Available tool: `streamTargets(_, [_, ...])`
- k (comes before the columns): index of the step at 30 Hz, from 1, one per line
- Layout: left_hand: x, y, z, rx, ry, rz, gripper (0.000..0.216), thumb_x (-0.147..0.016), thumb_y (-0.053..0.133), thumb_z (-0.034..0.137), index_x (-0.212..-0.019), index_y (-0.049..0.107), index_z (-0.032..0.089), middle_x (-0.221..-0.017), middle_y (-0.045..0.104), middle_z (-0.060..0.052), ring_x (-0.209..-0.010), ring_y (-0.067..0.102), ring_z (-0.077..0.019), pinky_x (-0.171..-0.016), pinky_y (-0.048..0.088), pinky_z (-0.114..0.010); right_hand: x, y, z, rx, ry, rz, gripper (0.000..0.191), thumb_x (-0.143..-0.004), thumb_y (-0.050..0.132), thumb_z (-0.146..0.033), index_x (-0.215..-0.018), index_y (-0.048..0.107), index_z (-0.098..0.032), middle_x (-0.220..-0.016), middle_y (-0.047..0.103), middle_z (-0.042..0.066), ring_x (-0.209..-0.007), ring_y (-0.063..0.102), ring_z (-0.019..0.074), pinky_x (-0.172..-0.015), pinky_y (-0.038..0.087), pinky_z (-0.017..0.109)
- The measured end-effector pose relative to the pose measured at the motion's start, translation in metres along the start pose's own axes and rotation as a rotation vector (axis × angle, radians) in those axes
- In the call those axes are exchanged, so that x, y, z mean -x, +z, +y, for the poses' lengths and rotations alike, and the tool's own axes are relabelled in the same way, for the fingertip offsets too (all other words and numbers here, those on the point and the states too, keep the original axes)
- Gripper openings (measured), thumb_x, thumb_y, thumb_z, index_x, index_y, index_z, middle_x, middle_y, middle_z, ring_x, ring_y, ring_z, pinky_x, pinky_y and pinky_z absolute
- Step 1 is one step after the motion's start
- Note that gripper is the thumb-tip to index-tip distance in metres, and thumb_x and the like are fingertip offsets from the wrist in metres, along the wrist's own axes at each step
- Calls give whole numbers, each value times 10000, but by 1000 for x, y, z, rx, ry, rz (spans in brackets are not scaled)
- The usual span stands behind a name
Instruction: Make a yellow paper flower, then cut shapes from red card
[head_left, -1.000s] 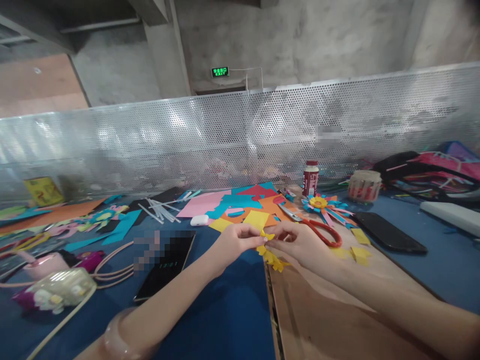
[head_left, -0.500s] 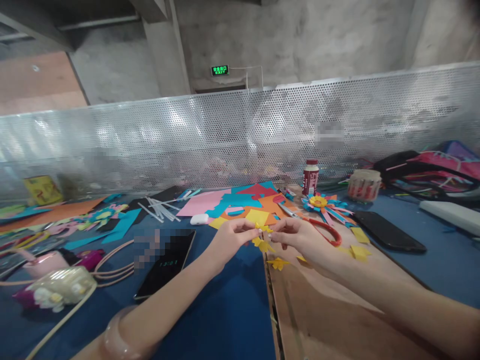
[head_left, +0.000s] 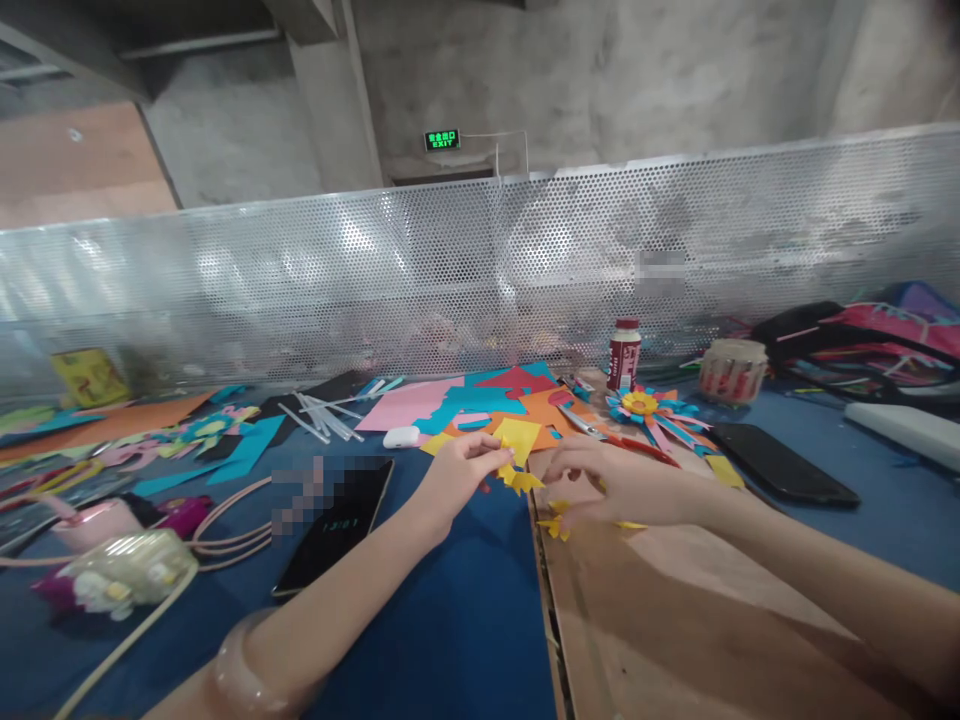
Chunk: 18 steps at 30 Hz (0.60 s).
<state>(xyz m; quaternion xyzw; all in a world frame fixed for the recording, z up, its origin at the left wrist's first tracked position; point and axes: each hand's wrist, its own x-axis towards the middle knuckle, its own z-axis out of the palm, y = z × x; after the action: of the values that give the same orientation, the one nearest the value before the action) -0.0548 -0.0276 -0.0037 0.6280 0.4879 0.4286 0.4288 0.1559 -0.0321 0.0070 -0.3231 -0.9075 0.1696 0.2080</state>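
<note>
My left hand (head_left: 469, 472) is closed in a pinch on a yellow paper cutout (head_left: 521, 479) with pointed edges, held just above the seam between the blue mat and the wooden board. My right hand (head_left: 592, 478) hovers low over the board, thumb and fingers curved and apart. Beneath its fingers lies a yellow paper star (head_left: 555, 528), partly covered by the hand. Behind my left fingertips is a flat yellow paper square (head_left: 519, 436). Orange-handled scissors (head_left: 637, 445) rest past my right hand, their handle partly hidden by it.
Coloured paper sheets (head_left: 412, 402) spread at the back. A paper flower (head_left: 641, 403), a bottle (head_left: 624, 355) and a jar (head_left: 733, 372) stand beyond my right hand. A phone (head_left: 784, 464) lies right; a tablet (head_left: 337, 530) and cables (head_left: 225, 550) lie left. A perforated metal screen (head_left: 450, 270) closes the back.
My right hand has parted from the left and come down over the yellow pieces on the board. My left hand keeps its yellow cutout and has barely moved.
</note>
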Motion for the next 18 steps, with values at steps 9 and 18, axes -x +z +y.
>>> streamTargets(9, [3, 1, 6, 1, -4, 8, 224, -656, 610, 357, -762, 620, 160, -807, 573, -40, -737, 505, -150, -550, 408, -241, 1, 11, 11, -45, -219, -106, 52, -757, 595, -235, -763, 621, -191, -937, 547, 29, -974, 491, 142, -851, 399, 285])
streamTargets(18, [3, 0, 7, -12, -14, 5, 215, -665, 605, 355, -761, 619, 162, -822, 584, -47, -737, 516, -153, -565, 413, -245, -2, 24, 12, 183, -318, 0, 196, -710, 511, -66, -824, 628, -177, -812, 575, 38, -845, 494, 157, -779, 410, 288])
